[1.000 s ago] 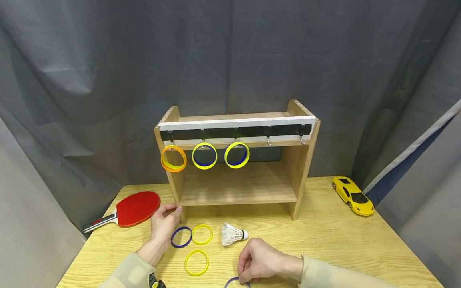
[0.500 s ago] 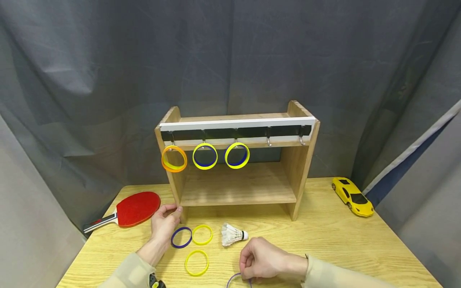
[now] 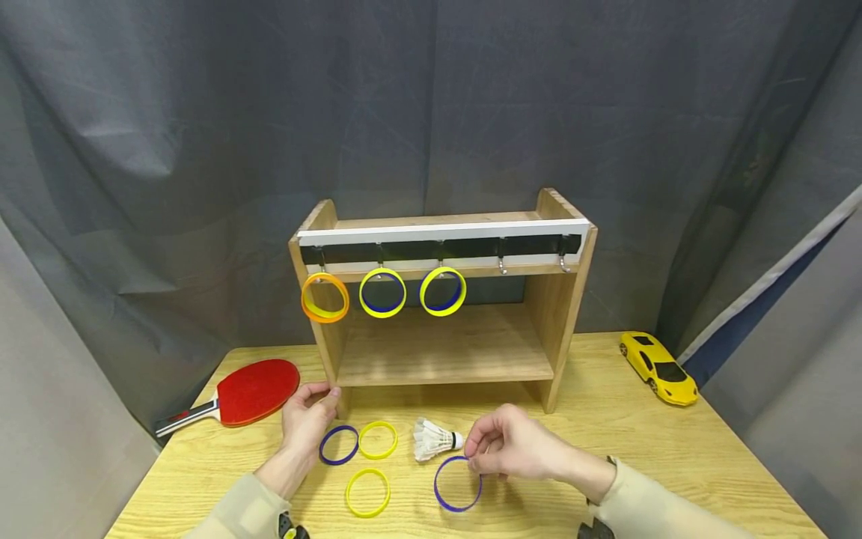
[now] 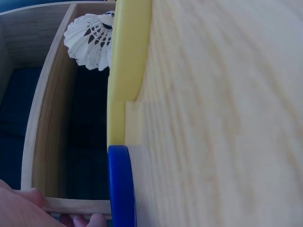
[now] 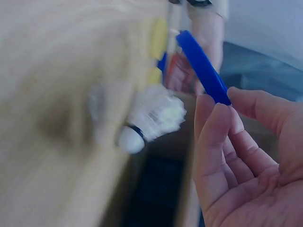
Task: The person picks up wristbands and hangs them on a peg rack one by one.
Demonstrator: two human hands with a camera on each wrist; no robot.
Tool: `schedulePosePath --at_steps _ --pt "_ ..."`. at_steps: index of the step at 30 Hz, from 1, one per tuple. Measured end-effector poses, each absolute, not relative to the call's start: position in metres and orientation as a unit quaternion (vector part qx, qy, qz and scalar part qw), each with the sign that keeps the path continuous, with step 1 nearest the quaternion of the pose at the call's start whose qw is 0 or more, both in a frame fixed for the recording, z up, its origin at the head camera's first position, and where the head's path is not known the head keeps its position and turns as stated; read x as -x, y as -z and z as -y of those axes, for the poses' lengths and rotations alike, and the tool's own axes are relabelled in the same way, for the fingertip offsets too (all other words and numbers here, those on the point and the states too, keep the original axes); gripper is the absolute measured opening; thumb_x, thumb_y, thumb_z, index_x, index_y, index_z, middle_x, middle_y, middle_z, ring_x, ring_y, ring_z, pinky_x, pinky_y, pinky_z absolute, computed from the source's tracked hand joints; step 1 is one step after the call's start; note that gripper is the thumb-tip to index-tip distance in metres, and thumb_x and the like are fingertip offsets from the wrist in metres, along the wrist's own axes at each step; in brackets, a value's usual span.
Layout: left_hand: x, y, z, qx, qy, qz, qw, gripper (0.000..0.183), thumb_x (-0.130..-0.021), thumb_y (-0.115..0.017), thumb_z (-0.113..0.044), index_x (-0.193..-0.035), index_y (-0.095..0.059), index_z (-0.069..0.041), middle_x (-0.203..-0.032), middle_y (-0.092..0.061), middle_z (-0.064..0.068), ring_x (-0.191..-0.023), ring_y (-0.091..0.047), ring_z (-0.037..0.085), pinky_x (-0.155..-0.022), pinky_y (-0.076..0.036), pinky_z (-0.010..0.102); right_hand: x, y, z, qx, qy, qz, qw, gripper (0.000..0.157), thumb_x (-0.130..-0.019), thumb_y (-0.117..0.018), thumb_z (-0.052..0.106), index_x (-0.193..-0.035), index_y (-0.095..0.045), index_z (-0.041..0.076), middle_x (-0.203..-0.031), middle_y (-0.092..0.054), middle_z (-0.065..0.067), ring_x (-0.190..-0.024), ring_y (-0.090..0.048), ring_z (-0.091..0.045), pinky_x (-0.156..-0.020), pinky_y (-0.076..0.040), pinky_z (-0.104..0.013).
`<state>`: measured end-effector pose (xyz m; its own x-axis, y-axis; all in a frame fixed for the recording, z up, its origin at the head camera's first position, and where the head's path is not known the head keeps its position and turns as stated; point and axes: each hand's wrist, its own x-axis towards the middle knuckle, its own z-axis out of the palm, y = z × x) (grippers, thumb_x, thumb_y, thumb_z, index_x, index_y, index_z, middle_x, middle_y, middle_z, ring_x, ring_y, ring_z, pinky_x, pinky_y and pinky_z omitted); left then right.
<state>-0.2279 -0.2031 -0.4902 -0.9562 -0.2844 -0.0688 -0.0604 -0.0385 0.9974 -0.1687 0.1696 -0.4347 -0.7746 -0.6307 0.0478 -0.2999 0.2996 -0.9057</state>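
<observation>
The right hand (image 3: 515, 445) pinches a blue ring (image 5: 203, 66) by its edge, with the thumb and fingers close together on it. The ring is up off the tabletop (image 3: 606, 464), near the round end of a white shuttlecock (image 3: 431, 440). The shuttlecock lies on its side in front of a wooden shelf (image 3: 444, 359).

The left hand (image 3: 306, 419) grips the low left edge of the shelf, with the thumb on 1 side of the wood and the fingers on the other.

Just beside the left hand, a 2nd blue ring (image 4: 122, 184) lies flat, right next to a yellow ring (image 3: 378, 457). Another yellow ring (image 3: 367, 515) lies closer to the person.

The shelf has 5 hooks (image 3: 501, 266) along its front. The 3 hooks on the left have rings: an orange and yellow pair (image 3: 325, 320), then 2 yellow and blue pairs (image 3: 382, 315).

A red paddle (image 3: 259, 391) lies to the left of the shelf. A yellow toy car (image 3: 660, 368) sits on the right. A dark gray curtain (image 3: 471, 112) hangs behind.
</observation>
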Motion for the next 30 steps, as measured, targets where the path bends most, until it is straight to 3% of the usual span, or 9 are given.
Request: schedulePosePath --at_steps 4,9,19,25,30 --pt "0.228 0.49 0.203 -0.124 0.707 0.692 0.079 0.029 -0.107 -0.075 -0.01 -0.132 -0.067 0.002 -0.11 -0.075 -0.002 -0.094 -0.069 0.009 -0.084 -0.062 0.025 0.175 0.417 -0.184 0.292 0.518 -0.792 0.141 0.013 -0.093 -0.083 0.001 -0.101 -0.079 -0.008 -0.088 -0.081 -0.026 -0.067 -0.071 0.0 -0.054 -0.059 -0.023" --pt "0.228 0.491 0.203 -0.124 0.704 0.695 0.078 0.031 -0.107 -0.075 -0.011 -0.133 -0.067 0.003 -0.112 -0.074 0.0 -0.096 -0.068 0.01 -0.084 -0.062 0.025 0.181 0.392 -0.201 0.279 0.516 -0.804 0.102 0.016 -0.095 -0.084 0.003 -0.106 -0.079 -0.008 -0.095 -0.084 -0.025 -0.07 -0.073 -0.002 -0.059 -0.063 -0.026" --pt "0.229 0.491 0.204 -0.123 0.707 0.692 0.08 0.029 -0.107 -0.075 -0.01 -0.131 -0.067 0.002 -0.11 -0.075 -0.001 -0.094 -0.07 0.01 -0.084 -0.062 0.025 0.183 0.34 -0.227 0.231 0.579 -0.782 -0.003 0.022 -0.1 -0.082 0.0 -0.116 -0.075 -0.014 -0.094 -0.086 0.004 -0.077 -0.08 -0.01 -0.071 -0.069 -0.031" --pt "0.228 0.49 0.203 -0.124 0.707 0.692 0.076 0.03 -0.107 -0.075 -0.011 -0.133 -0.067 0.002 -0.11 -0.074 -0.002 -0.094 -0.07 0.01 -0.084 -0.063 0.025 0.185 0.321 -0.242 0.217 0.639 -0.734 -0.077 0.015 -0.099 -0.08 -0.006 -0.112 -0.082 0.001 -0.095 -0.086 0.003 -0.077 -0.081 -0.012 -0.073 -0.069 -0.027" --pt "0.228 0.49 0.204 -0.126 0.707 0.692 0.075 0.031 -0.107 -0.075 -0.011 -0.133 -0.066 0.002 -0.11 -0.074 -0.002 -0.095 -0.071 0.011 -0.086 -0.064 0.025 0.19 0.311 -0.249 0.217 0.717 -0.652 -0.115 0.025 -0.099 -0.074 -0.016 -0.107 -0.084 0.006 -0.096 -0.087 0.001 -0.082 -0.083 -0.011 -0.075 -0.07 -0.029"
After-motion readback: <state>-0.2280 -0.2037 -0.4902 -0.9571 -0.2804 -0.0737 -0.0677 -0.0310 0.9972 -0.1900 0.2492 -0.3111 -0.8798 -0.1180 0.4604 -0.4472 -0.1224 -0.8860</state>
